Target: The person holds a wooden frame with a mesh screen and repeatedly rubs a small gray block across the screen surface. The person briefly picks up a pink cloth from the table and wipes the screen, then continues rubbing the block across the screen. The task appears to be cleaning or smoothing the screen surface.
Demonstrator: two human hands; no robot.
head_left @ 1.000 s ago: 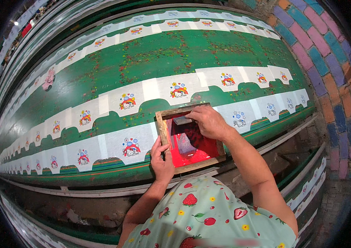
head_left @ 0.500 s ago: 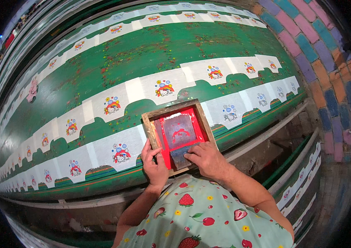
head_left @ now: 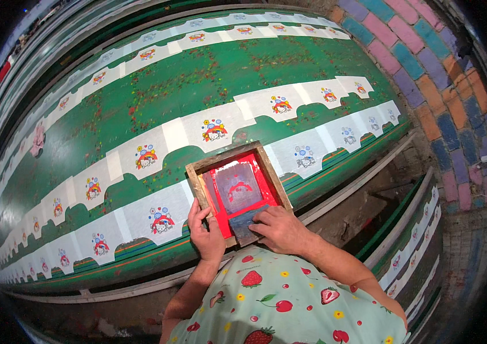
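Observation:
A wooden screen printing frame (head_left: 224, 155) lies on the near row of white fabric pieces, tilted a little. Red ink lines the inside of its mesh (head_left: 238, 182), around a grey window with a red arc. My left hand (head_left: 206, 236) grips the frame's left side near its lower corner, with the thumb toward the inside. Within the frame's near end, my right hand (head_left: 277, 229) is closed on a dark blue-grey squeegee (head_left: 243, 226). The squeegee's lower edge meets the red ink. My right fingers partly cover it.
Beneath the frame runs a long green table (head_left: 186, 77) speckled with paint. Rows of white fabric pieces (head_left: 215, 129) carry cartoon prints; those left of the frame on the near row have red arcs. A pink crumpled cloth (head_left: 38, 137) lies far left. Coloured brick paving (head_left: 427, 103) is at right.
The whole view has shifted slightly, so the scene sits a little lower and further left. Both hands, the frame and the squeegee keep nearly the same places on the table.

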